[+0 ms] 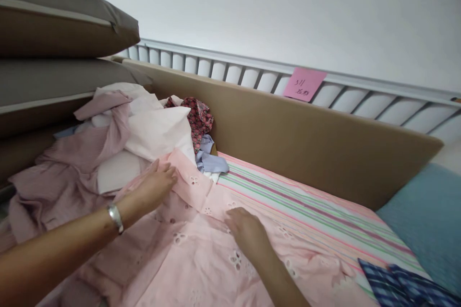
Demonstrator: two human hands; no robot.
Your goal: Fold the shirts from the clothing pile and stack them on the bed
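Note:
A pale pink garment with cut-out flower eyelets [201,244] lies spread across the front of the bed. My left hand [160,183], a silver bracelet at its wrist, rests on the garment's upper part with fingers stretched out and slightly apart. To the right, my right hand [248,232] touches the same pink cloth near its middle. Its fingers reach left over the fabric, partly blurred, and no fold shows between them. Just beyond my left hand is a heap with a white cloth [158,129] and a dusty-pink garment [82,153].
A striped sheet [306,216] covers the bed beside a brown padded board [288,139] and white railing. Stacked cushions [65,33] rise at left. Red patterned cloth [198,120] and light-blue cloth [211,158] lie behind the heap; plaid fabric [406,283] is at lower right.

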